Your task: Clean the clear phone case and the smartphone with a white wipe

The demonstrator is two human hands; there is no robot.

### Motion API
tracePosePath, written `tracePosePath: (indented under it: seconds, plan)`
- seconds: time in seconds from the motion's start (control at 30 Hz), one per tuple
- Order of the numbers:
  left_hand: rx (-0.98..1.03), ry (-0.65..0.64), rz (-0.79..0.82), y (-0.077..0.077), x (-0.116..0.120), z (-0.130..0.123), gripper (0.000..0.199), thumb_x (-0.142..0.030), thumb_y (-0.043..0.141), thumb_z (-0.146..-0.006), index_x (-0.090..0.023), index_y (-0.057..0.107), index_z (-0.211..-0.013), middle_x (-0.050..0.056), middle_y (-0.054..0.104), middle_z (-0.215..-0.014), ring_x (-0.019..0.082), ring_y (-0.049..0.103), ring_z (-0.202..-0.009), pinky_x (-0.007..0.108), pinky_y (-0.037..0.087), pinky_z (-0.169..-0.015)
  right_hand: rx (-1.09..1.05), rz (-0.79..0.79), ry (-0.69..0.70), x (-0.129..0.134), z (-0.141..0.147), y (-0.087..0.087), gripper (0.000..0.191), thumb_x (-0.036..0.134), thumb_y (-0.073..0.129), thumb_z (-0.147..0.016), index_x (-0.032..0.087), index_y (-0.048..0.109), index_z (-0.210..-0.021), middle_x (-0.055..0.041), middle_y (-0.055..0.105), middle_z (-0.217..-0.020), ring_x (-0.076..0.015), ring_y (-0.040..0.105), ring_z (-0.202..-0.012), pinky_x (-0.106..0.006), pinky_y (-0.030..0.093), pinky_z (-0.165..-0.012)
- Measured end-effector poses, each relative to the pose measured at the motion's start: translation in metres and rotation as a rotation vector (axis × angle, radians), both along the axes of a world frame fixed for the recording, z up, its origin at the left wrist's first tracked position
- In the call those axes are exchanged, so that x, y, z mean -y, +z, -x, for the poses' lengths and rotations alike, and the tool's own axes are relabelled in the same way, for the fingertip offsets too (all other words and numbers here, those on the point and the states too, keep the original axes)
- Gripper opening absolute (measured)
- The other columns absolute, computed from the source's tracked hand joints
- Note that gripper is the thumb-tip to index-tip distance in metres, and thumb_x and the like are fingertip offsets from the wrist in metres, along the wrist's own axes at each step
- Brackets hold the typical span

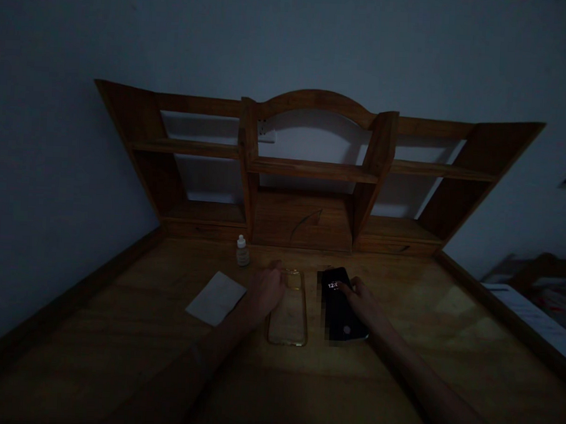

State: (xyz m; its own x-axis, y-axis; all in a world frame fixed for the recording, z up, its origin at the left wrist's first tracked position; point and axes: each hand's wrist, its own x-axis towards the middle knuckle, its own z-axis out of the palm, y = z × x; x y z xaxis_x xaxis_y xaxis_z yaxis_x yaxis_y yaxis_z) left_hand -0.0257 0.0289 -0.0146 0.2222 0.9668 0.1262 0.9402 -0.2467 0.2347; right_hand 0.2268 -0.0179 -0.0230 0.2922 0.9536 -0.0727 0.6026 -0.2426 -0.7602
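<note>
A clear phone case with a yellowish rim point(287, 328) lies on the wooden desk in front of me. My left hand point(265, 291) is closed at its upper left edge, with the fingertips gripping there. To the right, a dark smartphone point(339, 314) shows lit clock digits on its screen. My right hand point(361, 300) grips the phone from its right side, one digit lying across the screen. Left of my left hand, a white folded cloth or paper point(216, 298) rests flat, partly behind my forearm. Behind it stands a small bottle with a white cap point(242, 253).
A wooden shelf unit point(313, 171) with open compartments and small drawers runs along the back of the desk point(133, 305). Behind it, a wall socket point(266, 133) shows. Raised wooden edges border the desk's sides. The light is dim.
</note>
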Motion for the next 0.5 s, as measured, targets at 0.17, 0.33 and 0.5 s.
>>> tracePosePath:
  seconds: [0.17, 0.33, 0.5]
  plan:
    - [-0.001, -0.013, 0.006, 0.000, 0.000, 0.001, 0.049, -0.018, 0.040, -0.094, -0.011, 0.048, -0.142, 0.014, 0.074, -0.098, 0.024, 0.072, -0.091, 0.031, 0.050, -0.076, 0.119, -0.013, 0.038, 0.000, -0.002, 0.001, 0.025, 0.044, 0.055, -0.096, 0.020, 0.051, -0.087, -0.0060, 0.066, -0.076, -0.0221, 0.068, -0.074, -0.027, 0.043, -0.061]
    - [-0.007, -0.034, 0.010, -0.002, 0.000, 0.001, 0.056, -0.013, 0.044, -0.089, -0.011, 0.044, -0.144, 0.014, 0.074, -0.097, 0.026, 0.072, -0.092, 0.031, 0.051, -0.074, 0.294, -0.007, 0.057, 0.008, 0.002, 0.007, 0.029, 0.045, 0.055, -0.097, 0.016, 0.056, -0.096, -0.0172, 0.070, -0.085, -0.0313, 0.070, -0.087, -0.032, 0.044, -0.067]
    - [-0.034, -0.044, 0.008, -0.002, -0.001, 0.001, 0.053, -0.013, 0.042, -0.090, -0.010, 0.045, -0.143, 0.015, 0.074, -0.097, 0.026, 0.072, -0.091, 0.031, 0.051, -0.074, 0.383, -0.020, 0.047, 0.016, 0.008, 0.007, 0.035, 0.046, 0.054, -0.097, 0.013, 0.058, -0.105, -0.0235, 0.070, -0.092, -0.0366, 0.068, -0.098, -0.039, 0.046, -0.080]
